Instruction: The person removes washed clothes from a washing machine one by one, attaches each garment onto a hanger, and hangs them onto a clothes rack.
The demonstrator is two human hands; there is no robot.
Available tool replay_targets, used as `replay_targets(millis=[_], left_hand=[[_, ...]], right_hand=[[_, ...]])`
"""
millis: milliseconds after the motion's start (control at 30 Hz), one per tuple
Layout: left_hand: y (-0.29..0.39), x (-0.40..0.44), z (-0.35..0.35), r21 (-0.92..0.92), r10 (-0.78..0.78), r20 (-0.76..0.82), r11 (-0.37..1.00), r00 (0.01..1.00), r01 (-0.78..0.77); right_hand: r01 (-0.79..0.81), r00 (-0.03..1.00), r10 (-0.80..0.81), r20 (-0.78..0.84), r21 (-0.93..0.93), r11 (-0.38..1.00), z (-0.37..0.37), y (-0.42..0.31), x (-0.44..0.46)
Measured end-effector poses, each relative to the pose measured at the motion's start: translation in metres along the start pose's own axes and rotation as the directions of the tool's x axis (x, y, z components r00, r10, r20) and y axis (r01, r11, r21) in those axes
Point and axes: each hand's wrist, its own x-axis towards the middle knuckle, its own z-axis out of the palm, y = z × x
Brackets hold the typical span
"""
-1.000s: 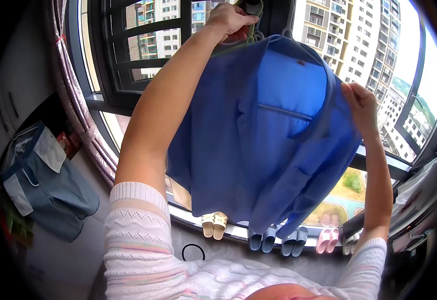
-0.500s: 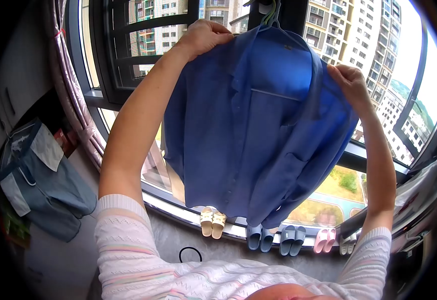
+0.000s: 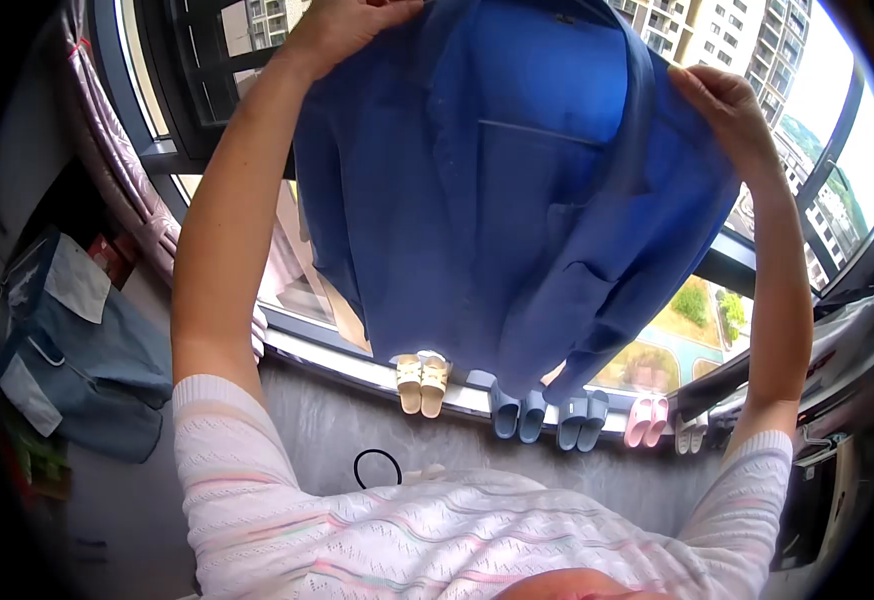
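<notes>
A blue button-up shirt [image 3: 407,220] hangs spread in front of me, its front open at the collar. My left hand [image 3: 347,30] pinches the shoulder at the upper left, partly cut by the frame's top edge. At the other shoulder my right hand [image 3: 725,105] grips the cloth between thumb and fingers. The collar's top lies at the frame's edge, and the hanger's hook is out of sight. The shirt's lower hem reaches down over the window sill, close above the slippers.
Along the sill stand cream slippers [image 3: 422,385], dark blue slippers [image 3: 583,420], pink slippers [image 3: 646,421] and a greyish pair [image 3: 691,433]. A black ring [image 3: 377,453] is on the grey floor. Blue-grey trousers [image 3: 107,350] hang at left beside a lilac curtain [image 3: 122,160]. Windows lie behind the shirt.
The shirt and both hands sit higher in view and look closer. My hands are a little farther apart. The hanger hook, visible before, has left the frame.
</notes>
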Motion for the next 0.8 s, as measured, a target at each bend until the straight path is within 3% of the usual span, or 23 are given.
replay_targets(millis=[33, 67, 100, 133, 167, 233, 267, 300, 367, 433, 533, 667, 733, 800], left_hand=[[0.015, -0.005, -0.001, 0.004, -0.055, -0.039, 0.998, 0.998, 0.055], [0.017, -0.008, 0.000, 0.146, 0.008, -0.076, 0.989, 0.997, 0.003], [0.021, -0.017, 0.005, 0.165, 0.008, -0.163, 0.986, 0.987, 0.019], [0.015, -0.029, 0.016, 0.228, 0.155, -0.325, 0.970, 0.933, -0.082], [0.012, -0.041, 0.024, 0.311, 0.307, -0.470, 0.935, 0.828, -0.170], [0.015, -0.089, 0.046, 0.170, 0.097, -0.428, 0.985, 0.899, -0.026], [0.013, -0.110, 0.069, -0.002, 0.075, -0.327, 0.997, 0.942, -0.080], [0.009, -0.126, 0.097, -0.180, 0.069, -0.224, 0.977, 0.972, -0.111], [0.006, -0.140, 0.140, -0.253, -0.171, 0.001, 0.953, 0.985, 0.166], [-0.011, -0.136, 0.175, -0.352, -0.161, 0.026, 0.922, 0.987, 0.160], [-0.008, -0.127, 0.189, -0.435, -0.167, -0.039, 0.891, 0.985, 0.134], [-0.004, -0.142, 0.179, -0.461, -0.119, -0.222, 0.887, 0.968, 0.003], [-0.003, -0.153, 0.178, -0.445, -0.121, -0.255, 0.896, 0.959, -0.005], [-0.003, -0.156, 0.168, -0.494, -0.295, -0.362, 0.865, 0.884, 0.087]], right_hand=[[0.035, 0.999, -0.035, 0.001, 0.005, 0.999, -0.001, 0.005, 0.000], [0.025, 1.000, -0.025, 0.014, 0.028, 0.999, -0.002, 0.011, -0.003], [0.013, 1.000, -0.014, 0.028, 0.050, 0.999, -0.002, 0.018, -0.007], [0.003, 0.999, -0.010, -0.039, -0.158, 0.987, -0.006, 0.031, -0.011], [0.009, 0.996, -0.028, -0.084, -0.220, 0.975, -0.003, 0.023, -0.022], [0.155, 0.905, -0.362, -0.224, -0.618, 0.771, 0.013, 0.011, -0.053], [0.254, 0.860, -0.456, -0.229, -0.584, 0.771, 0.024, 0.004, -0.070], [0.419, 0.830, -0.501, -0.246, -0.320, 0.850, 0.044, -0.007, -0.076], [0.382, 0.913, -0.402, -0.064, -0.208, 0.900, 0.073, -0.026, -0.090], [0.269, 0.961, -0.272, -0.037, -0.080, 0.960, 0.096, -0.024, -0.094], [0.166, 0.986, -0.165, 0.021, -0.104, 0.981, 0.109, -0.016, -0.087], [0.639, 0.749, -0.656, 0.096, -0.366, 0.677, 0.119, -0.029, -0.069], [0.541, 0.832, -0.493, 0.254, -0.566, 0.622, 0.121, -0.035, -0.060], [0.499, 0.861, -0.373, 0.345, -0.715, 0.490, 0.126, -0.038, -0.057]])
